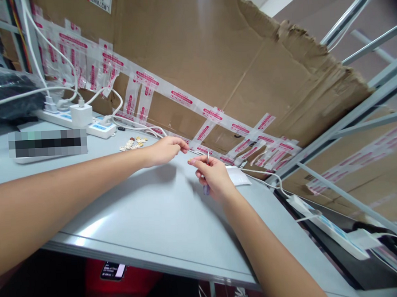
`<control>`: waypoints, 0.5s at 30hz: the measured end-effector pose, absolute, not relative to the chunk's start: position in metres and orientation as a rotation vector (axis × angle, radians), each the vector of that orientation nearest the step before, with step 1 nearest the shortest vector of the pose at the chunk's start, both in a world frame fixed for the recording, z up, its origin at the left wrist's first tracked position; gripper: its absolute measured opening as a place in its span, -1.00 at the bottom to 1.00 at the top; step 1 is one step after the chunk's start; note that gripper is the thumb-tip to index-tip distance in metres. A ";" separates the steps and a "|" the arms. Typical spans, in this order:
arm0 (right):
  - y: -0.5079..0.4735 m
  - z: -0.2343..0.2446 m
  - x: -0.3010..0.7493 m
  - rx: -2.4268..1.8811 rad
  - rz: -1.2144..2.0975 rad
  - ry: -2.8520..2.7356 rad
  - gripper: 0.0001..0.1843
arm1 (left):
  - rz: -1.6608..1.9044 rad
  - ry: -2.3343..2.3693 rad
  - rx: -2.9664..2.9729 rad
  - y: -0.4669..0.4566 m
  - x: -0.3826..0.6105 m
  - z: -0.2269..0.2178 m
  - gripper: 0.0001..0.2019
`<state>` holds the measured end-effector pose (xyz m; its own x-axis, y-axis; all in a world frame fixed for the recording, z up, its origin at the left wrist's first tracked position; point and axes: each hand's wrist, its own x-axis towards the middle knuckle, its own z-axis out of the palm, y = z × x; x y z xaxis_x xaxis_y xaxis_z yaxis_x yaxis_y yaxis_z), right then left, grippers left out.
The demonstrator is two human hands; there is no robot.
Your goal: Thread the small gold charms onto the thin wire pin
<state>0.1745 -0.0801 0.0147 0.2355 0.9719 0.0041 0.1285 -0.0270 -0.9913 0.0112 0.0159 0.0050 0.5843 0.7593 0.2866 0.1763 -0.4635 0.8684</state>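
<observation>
My right hand (pixel 215 174) is closed round a small pair of scissors with a purple handle (pixel 206 189); a thin metal end sticks up above the fingers. At its thumb and fingertip is a tiny yellowish piece (pixel 190 161), too small to name. Just left of it, my left hand (pixel 167 150) hovers over the table with loosely bent fingers, and nothing shows in them. The two hands are close but apart. Behind my left wrist lies a small pile of white and yellow pieces (pixel 131 145), one of them brown.
A grey table (pixel 149 226) spans below my hands. At the back stand a taped cardboard sheet (pixel 193 55) and a power strip (pixel 100 129) with white cables. A white packet (pixel 238 176) lies beyond my right hand. Another power strip (pixel 325 226) is at right; a phone (pixel 112 271) rests below the edge.
</observation>
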 end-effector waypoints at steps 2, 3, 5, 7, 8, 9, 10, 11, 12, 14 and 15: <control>-0.080 0.014 0.175 -1.421 0.973 -1.124 -0.64 | 0.830 0.762 1.968 0.019 0.011 0.002 -0.61; -0.080 0.014 0.175 -1.425 0.971 -1.127 -0.64 | 0.807 0.769 1.961 0.019 0.011 0.001 -0.61; -0.079 0.014 0.175 -1.424 0.972 -1.132 -0.65 | 0.761 0.767 1.916 0.017 0.012 0.001 -0.64; -0.078 0.013 0.176 -1.409 0.978 -1.137 -0.65 | 0.741 0.758 1.843 0.015 0.014 0.000 -0.65; -0.077 0.012 0.177 -1.404 0.979 -1.140 -0.65 | 0.742 0.758 1.814 0.015 0.014 -0.001 -0.62; -0.077 0.012 0.177 -1.401 0.977 -1.143 -0.64 | 0.752 0.764 1.791 0.015 0.015 -0.002 -0.58; -0.076 0.012 0.178 -1.400 0.977 -1.149 -0.64 | 0.767 0.778 1.775 0.016 0.015 -0.004 -0.54; -0.076 0.011 0.178 -1.399 0.974 -1.153 -0.64 | 0.779 0.789 1.766 0.018 0.015 -0.005 -0.52; -0.076 0.012 0.178 -1.400 0.972 -1.156 -0.64 | 0.787 0.792 1.760 0.019 0.015 -0.005 -0.52; -0.076 0.012 0.178 -1.402 0.971 -1.153 -0.65 | 0.811 0.750 1.747 0.021 0.013 -0.005 -0.61; -0.076 0.013 0.178 -1.401 0.972 -1.150 -0.65 | 0.825 0.718 1.742 0.022 0.012 -0.003 -0.67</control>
<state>0.1784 -0.0764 0.0125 0.2141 0.9766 0.0226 0.1405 -0.0079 -0.9900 0.0121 0.0221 -0.0034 0.5850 0.7885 0.1899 0.0791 -0.2885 0.9542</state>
